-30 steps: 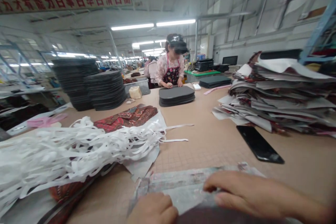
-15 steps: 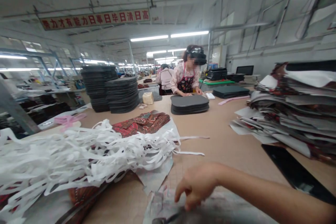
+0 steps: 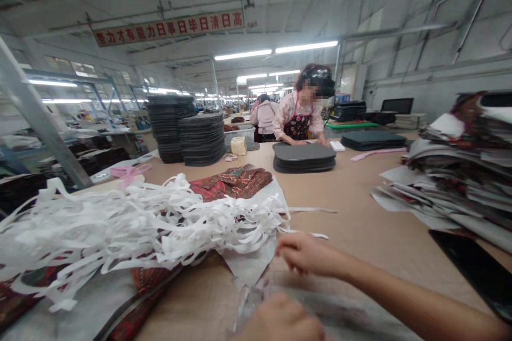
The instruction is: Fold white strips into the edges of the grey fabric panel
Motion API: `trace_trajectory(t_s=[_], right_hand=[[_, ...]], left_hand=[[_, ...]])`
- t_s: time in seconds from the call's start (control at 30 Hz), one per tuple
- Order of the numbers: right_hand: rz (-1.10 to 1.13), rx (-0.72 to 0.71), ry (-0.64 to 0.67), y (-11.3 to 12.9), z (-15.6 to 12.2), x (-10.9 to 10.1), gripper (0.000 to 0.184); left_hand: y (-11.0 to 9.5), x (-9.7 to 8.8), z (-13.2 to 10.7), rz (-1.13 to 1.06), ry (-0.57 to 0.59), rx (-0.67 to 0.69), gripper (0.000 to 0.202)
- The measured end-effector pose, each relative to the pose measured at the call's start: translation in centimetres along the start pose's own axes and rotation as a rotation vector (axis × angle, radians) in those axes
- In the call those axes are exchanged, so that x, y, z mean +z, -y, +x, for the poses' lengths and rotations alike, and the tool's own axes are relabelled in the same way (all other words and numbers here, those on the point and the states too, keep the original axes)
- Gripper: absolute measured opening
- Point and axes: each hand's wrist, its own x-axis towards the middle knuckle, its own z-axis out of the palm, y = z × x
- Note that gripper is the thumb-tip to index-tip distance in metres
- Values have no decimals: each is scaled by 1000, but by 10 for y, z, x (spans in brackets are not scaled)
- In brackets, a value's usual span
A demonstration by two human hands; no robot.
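Here, white strips [image 3: 120, 229]: a loose, tangled heap on your left, spread over the near part of the table, with its right edge close to your right hand.
Pink ribbon [image 3: 128, 171]: behind the heap, flat on the table near its far left edge.
Dark stacks [image 3: 186, 130]: two tall piles of grey pads side by side at the far end, left of the middle.
Patterned cloth [image 3: 234, 181]: red printed pieces lying on a white backing just behind the strips; more of the same cloth shows under the heap near you.
Left hand [image 3: 284, 322]: at the bottom edge, blurred and cut off, resting on the grey sheet. I cannot tell how far it is closed or whether you grip anything.
Grey sheet [image 3: 340, 303]: flat on the table right in front of you, under both hands and your right forearm.
Right hand [image 3: 306, 253]: above the sheet's far edge, fingers bent inward with the tips pointing left at the white backing. Whether they pinch a strip is not clear.
Co-worker [image 3: 302, 117]: a person in an apron across the table, both hands on a low pile of pads [image 3: 304, 157].
Table [image 3: 360, 213]: tan top, bare between you and that pile.
Paper pile [image 3: 452, 176]: a high, untidy heap of sheets on your right.
Phone [image 3: 476, 272]: black, flat on the table just in front of that heap.
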Motion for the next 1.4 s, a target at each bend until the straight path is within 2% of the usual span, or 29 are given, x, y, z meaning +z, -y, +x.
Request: trace_trajectory(t_s=[0.03,0.1,0.17,0.27,0.37,0.43,0.53,0.63,0.73,0.83,0.97,1.07,1.13,1.23,1.3,1.4], right_hand=[[-47,9,-178,-10,14,-12,26],[-104,23,-367,-31,42,-32,36],[-154,34,-428,-48,64,-42,35],[-237,57,-388,-63,76,-40,26],[-334,94,-350,-69,69,-39,17],[-405,124,-355,-73,57,-49,19],[-514,208,-367,-85,36,-80,18],[-592,343,-376,-101,7,-115,18],[-618,416,-393,-108,-29,-139,21],[-605,391,-404,-98,-64,-144,22],[-543,252,-410,-64,-99,-123,22],[-456,90,-409,-35,-120,-101,25],[-387,39,-378,-20,-134,-89,28],[-325,71,-349,-11,-155,-79,30],[-318,111,-351,-13,-167,-77,31],[-306,159,-331,-16,-179,-75,32]], left_hand=[[12,-3,3,37,-16,-41,22],[41,-9,7,167,-57,-201,19],[73,-13,10,297,-96,-355,19],[112,-13,7,406,-103,-490,16],[131,-11,-2,467,-68,-570,13],[137,-9,-8,471,-37,-579,16],[145,-9,-14,469,-12,-586,24],[153,-13,-14,477,-35,-614,25],[150,-17,-6,459,-74,-598,27],[130,-17,12,419,-123,-546,25],[94,-7,43,275,-130,-415,25],[71,-1,65,62,-106,-314,38],[60,0,74,-260,-54,-375,43],[49,-4,74,-753,131,-618,22],[44,-8,67,-922,222,-740,27],[38,-14,53,-1065,237,-847,32]])
